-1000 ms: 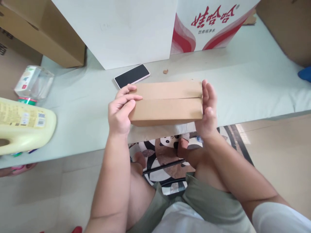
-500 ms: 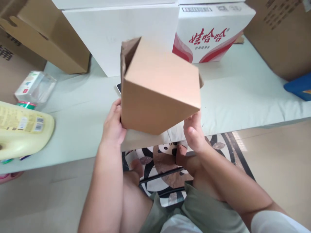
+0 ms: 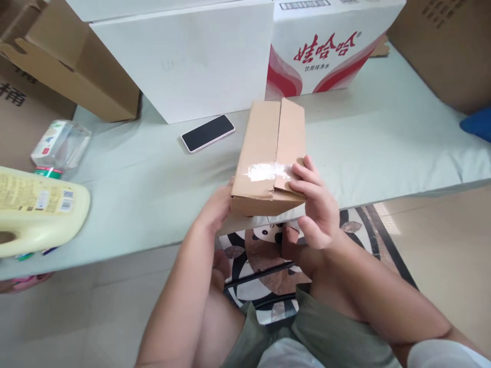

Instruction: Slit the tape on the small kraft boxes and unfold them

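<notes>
Gripping the cardboard box [image 3: 264, 148] at the table's [image 3: 153, 174] near edge, the left hand [image 3: 215, 209] cups its end; the right hand [image 3: 318, 212] pinches the torn flap [image 3: 291, 138], fingers [image 3: 303, 176] flat on top. Even pressure should keep flaps flush.

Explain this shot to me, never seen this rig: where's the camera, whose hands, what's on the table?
No machine here: a person works bare-handed, and one camera on their head looks forward and down, so the arms come in from the bottom. The left hand grips the near end of a closed cardboard box that lies on the table; the right hand rests on its top flap, beside a white smear. Also on the table: a phone, a yellow jug, a clear bottle, a white box and a red-printed carton.
</notes>
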Demonstrator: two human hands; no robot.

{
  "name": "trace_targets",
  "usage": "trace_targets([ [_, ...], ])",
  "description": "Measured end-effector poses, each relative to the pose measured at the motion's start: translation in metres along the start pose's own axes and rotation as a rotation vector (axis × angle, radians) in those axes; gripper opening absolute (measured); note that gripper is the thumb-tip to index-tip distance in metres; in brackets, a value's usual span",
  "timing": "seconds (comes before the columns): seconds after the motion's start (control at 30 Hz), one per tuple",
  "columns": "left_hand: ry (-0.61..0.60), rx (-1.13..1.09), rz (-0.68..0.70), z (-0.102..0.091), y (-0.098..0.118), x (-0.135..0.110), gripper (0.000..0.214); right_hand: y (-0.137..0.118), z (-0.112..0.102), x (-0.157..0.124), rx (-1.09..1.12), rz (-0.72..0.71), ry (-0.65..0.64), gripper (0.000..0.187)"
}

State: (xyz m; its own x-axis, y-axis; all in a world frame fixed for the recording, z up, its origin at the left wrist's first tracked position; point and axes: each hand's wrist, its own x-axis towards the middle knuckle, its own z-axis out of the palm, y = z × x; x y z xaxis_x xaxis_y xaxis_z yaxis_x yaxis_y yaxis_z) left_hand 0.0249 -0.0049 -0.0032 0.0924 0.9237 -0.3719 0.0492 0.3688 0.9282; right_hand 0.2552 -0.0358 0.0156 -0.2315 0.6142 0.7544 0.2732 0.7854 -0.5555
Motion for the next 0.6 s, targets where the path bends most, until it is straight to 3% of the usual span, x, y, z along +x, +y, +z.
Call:
trace_targets([
  [0.1,0.153,0.082,0.194,0.004,-0.005,0.004,0.057,0.002,-0.002,0.002,-0.05,0.097,-0.012,0.032],
  [0.17,0.282,0.036,0.477,0.001,-0.006,0.007,0.062,0.003,-0.001,0.003,-0.07,0.167,-0.068,0.025],
  [0.23,0.256,0.042,0.789,-0.001,-0.004,0.009,0.057,0.002,0.001,0.005,-0.059,0.198,-0.114,0.022],
  [0.3,0.118,0.159,0.966,-0.001,-0.001,0.008,0.046,0.001,0.003,0.007,-0.028,0.204,-0.125,0.022],
  [0.37,0.041,0.255,1.024,0.004,0.001,0.007,0.041,0.004,0.003,0.006,0.016,0.249,-0.059,0.027],
  [0.5,0.04,0.25,1.024,0.013,-0.002,0.005,0.041,0.032,-0.007,0.0,-0.059,0.519,0.272,0.031],
  [0.53,0.046,0.245,1.024,0.014,-0.003,0.005,0.04,0.041,-0.01,-0.002,-0.137,0.6,0.279,0.027],
  [0.6,0.06,0.242,1.016,0.014,-0.004,0.006,0.041,0.057,-0.014,-0.004,-0.309,0.737,0.122,0.028],
])
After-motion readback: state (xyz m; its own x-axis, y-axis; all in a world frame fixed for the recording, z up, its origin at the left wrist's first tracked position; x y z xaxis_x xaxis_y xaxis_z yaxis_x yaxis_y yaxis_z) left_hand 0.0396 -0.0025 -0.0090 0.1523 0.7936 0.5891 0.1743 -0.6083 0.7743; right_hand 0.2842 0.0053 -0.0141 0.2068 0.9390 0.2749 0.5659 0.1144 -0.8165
